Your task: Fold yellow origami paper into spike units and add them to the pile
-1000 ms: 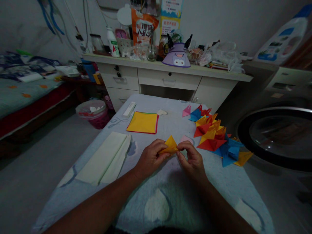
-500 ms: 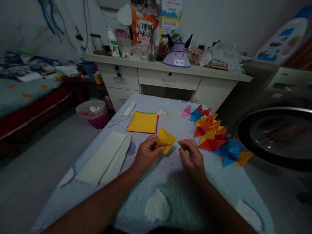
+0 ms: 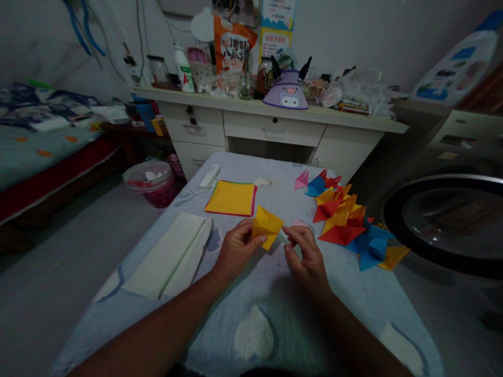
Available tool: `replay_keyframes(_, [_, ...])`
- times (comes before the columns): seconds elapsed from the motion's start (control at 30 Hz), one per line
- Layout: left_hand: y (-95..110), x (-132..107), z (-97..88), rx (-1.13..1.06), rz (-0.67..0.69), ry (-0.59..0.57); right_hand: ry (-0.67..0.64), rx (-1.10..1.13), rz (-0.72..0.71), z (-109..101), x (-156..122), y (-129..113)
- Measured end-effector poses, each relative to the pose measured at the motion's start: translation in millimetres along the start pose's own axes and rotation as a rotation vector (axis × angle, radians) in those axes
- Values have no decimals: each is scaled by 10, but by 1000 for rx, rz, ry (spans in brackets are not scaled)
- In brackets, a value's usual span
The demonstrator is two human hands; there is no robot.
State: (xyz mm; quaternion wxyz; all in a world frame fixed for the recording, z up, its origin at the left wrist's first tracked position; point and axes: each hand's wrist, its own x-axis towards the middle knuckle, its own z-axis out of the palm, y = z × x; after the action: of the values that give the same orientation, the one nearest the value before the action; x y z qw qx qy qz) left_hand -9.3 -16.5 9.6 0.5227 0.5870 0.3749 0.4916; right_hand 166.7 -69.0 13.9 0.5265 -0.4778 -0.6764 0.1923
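Note:
Between thumb and fingers, my left hand (image 3: 240,248) pinches a folded yellow origami paper (image 3: 267,226) above the table. My right hand (image 3: 306,255) is at the paper's right corner, its index fingertip touching or nearly touching it; thumb and fingers are apart. Beyond my left hand lies a stack of square origami paper (image 3: 231,198), yellow on top with red and green edges showing. Several folded paper pieces (image 3: 341,214) in red, yellow, blue and pink stand in a row to the right of my right hand.
The table (image 3: 220,335) wears a pale blue cloth. A folded cream-coloured sheet (image 3: 168,251) lies left, with a small white box (image 3: 209,177) behind it. A drawer desk (image 3: 271,123) stands at the back, a front-loading washing machine (image 3: 451,157) at right, a waste bin (image 3: 153,183) at left.
My right hand has moved slightly left, its index finger coming up to the yellow paper's corner. My left hand keeps its hold on the paper, almost unmoved.

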Motion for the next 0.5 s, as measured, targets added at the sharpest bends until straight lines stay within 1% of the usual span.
replay_keyframes(0.13, [16, -2, -3, 36, 85, 9, -19, -5, 12, 2, -8, -3])
replay_keyframes(0.27, [-16, -9, -22, 53, 196, 3, -37, -10, 16, 0, -17, 6])
replay_keyframes(0.4, [-30, -20, -35, 104, 235, -23, -46, 4, 3, 0, -22, 4])
replay_keyframes(0.5, [-11, -23, -32, 95, 258, -29, -54, 11, -4, 3, -20, -1])
